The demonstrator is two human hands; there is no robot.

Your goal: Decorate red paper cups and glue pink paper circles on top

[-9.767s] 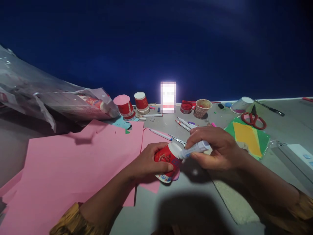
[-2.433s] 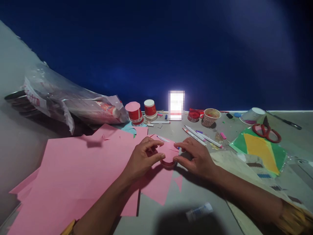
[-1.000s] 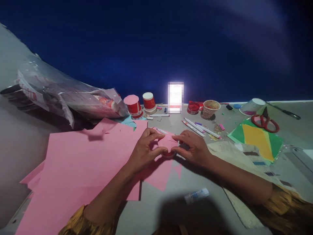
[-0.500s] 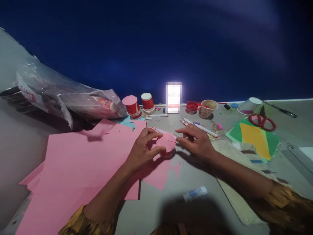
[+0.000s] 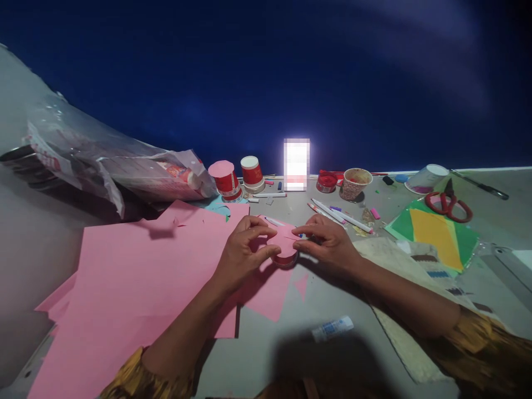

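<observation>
A round pink paper piece [image 5: 285,244] with a slit in it lies over the top of a small red cup [image 5: 286,260] in front of me. My left hand [image 5: 241,249] grips the left edge of this paper circle between thumb and fingers. On the opposite side, my right hand [image 5: 330,241] pinches the circle's edge near the slit. Little of the cup shows below the paper. Under and beside the cup lies a cut pink sheet [image 5: 268,302], with a small pink scrap [image 5: 301,286] to its right. A glue stick [image 5: 332,328] rests nearer to me.
Large pink sheets [image 5: 145,277] cover the left side. Behind stand a pink-topped red cup [image 5: 226,180], another red cup [image 5: 252,174], a patterned cup [image 5: 355,184] and a bright screen [image 5: 296,164]. Markers [image 5: 347,218], red-handled scissors [image 5: 449,206] and a cloth [image 5: 394,288] lie rightward.
My right hand has moved slightly left and closed its thumb and fingers on the paper circle's right edge. My left hand keeps its grip in nearly the same place.
</observation>
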